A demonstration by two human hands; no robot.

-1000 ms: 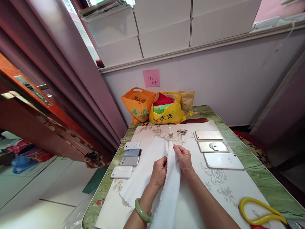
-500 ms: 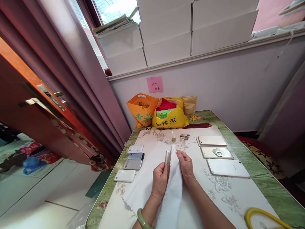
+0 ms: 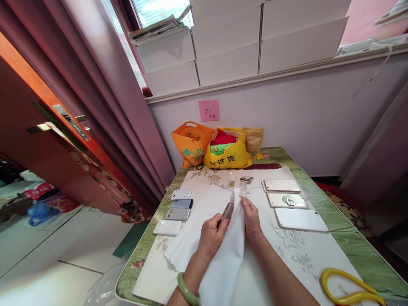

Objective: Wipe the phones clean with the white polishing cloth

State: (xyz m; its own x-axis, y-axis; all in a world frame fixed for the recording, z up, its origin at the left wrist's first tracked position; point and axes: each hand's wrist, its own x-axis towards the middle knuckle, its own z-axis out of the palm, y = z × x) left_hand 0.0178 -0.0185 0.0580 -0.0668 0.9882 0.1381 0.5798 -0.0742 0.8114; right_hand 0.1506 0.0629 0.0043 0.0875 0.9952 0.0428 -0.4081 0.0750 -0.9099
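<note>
My left hand (image 3: 211,234), with a green bangle on the wrist, is closed round a slim gold-coloured phone (image 3: 227,210) held on edge. My right hand (image 3: 251,216) pinches a white cloth (image 3: 223,255) against the phone's side. The cloth drapes down over the table towards me. Both hands are over the middle of the table.
Several small phones (image 3: 177,206) lie in a column at the left, three larger ones (image 3: 288,199) at the right. A small bottle (image 3: 231,180) and folded glasses (image 3: 246,179) sit behind. Orange bag (image 3: 190,146) and yellow bag (image 3: 227,154) stand at the far edge. Yellow-handled scissors (image 3: 347,287) lie near right.
The phone has come out of the cloth and now tilts in my left hand. My right hand has slid the cloth along it. The camera has tipped slightly.
</note>
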